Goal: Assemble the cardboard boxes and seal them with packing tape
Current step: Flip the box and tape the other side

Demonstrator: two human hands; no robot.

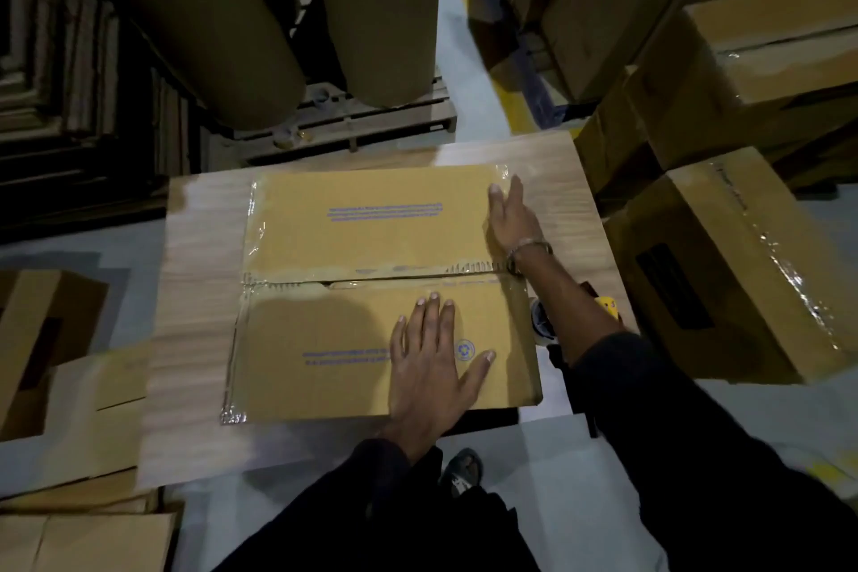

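Observation:
A closed cardboard box (325, 228) lies on a wooden table (199, 255), its two top flaps meeting along a taped middle seam (371, 276). Clear tape also runs down its left edge. My left hand (432, 358) presses flat on the near flap, fingers spread and straight. On the far flap, at its right edge, my right hand (508, 214) lies flat with the fingers straight. A tape dispenser (541, 316) with a yellow part sits partly hidden under my right forearm, beside the box's right edge.
Taped boxes (724, 265) stand stacked to the right. Flat cardboard sheets (83, 469) and an open box (42, 339) lie on the left. Big brown paper rolls (223, 28) stand on a pallet (353, 121) behind the table. My foot (464, 469) shows below the table edge.

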